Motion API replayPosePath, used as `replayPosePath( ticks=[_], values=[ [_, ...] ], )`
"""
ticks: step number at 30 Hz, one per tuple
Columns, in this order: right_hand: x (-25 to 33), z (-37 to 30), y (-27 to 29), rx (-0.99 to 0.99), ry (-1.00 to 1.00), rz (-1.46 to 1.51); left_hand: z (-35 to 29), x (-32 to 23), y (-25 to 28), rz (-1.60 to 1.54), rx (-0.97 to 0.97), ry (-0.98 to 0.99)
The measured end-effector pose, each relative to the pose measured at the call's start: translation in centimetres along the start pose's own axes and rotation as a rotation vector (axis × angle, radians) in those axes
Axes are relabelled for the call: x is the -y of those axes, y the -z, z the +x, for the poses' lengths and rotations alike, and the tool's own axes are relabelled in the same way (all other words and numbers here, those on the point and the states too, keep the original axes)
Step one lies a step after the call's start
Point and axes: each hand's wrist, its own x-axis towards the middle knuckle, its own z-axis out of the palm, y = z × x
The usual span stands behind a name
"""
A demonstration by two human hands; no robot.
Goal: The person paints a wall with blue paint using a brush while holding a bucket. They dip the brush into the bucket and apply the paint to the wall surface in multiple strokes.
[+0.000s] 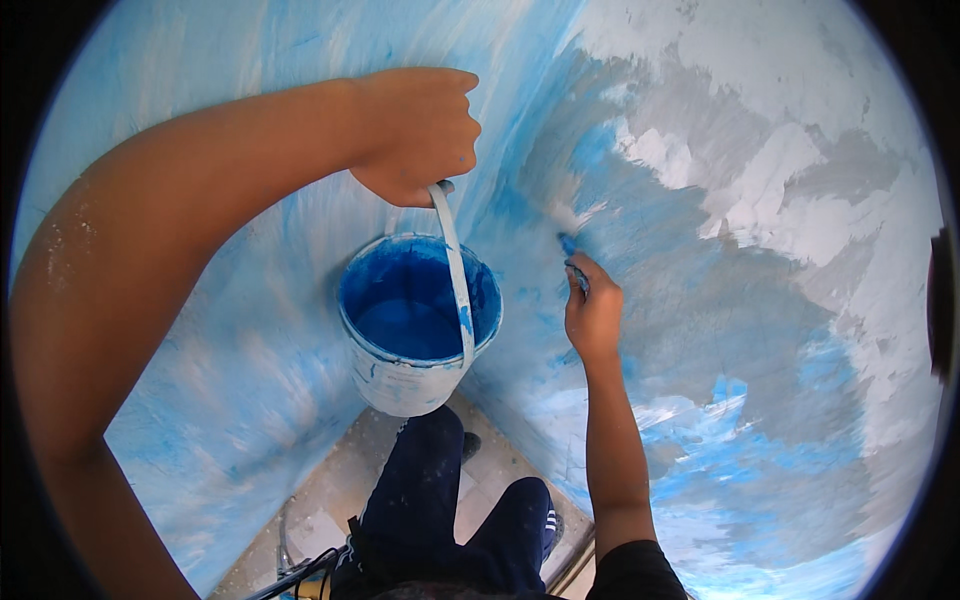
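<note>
A white bucket (pixel 405 385) with blue paint (pixel 410 327) inside hangs in front of me by its pale handle (pixel 455 265). My left hand (pixel 418 135) is closed round the top of that handle, with the arm bent high on the left. My right hand (pixel 596 312) grips a small paintbrush (pixel 568 243), its tip at the painted wall (pixel 650 290). Most of the brush is hidden by my fingers. Blue smears coat the bucket's inner wall and rim.
Another wall (pixel 240 150), streaked pale blue, rises on the left and meets the right wall in a corner. Grey and white patches (pixel 780 180) cover the upper right. Below, my legs (pixel 420 490) stand over a speckled floor (pixel 335 475), with cables or tools at lower left.
</note>
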Motion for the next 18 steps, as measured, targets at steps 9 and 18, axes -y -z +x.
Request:
replayPosePath(
  ticks=[9,18],
  values=[
    [-0.2,1.2,-1.2,-0.207,0.226,-0.201,0.0,-0.2,-0.1,0.02,-0.054,-0.012],
    [0.7,3.7,-1.6,-0.014,0.013,-0.011,0.0,0.2,-0.5,-0.023,-0.13,-0.068]
  ],
)
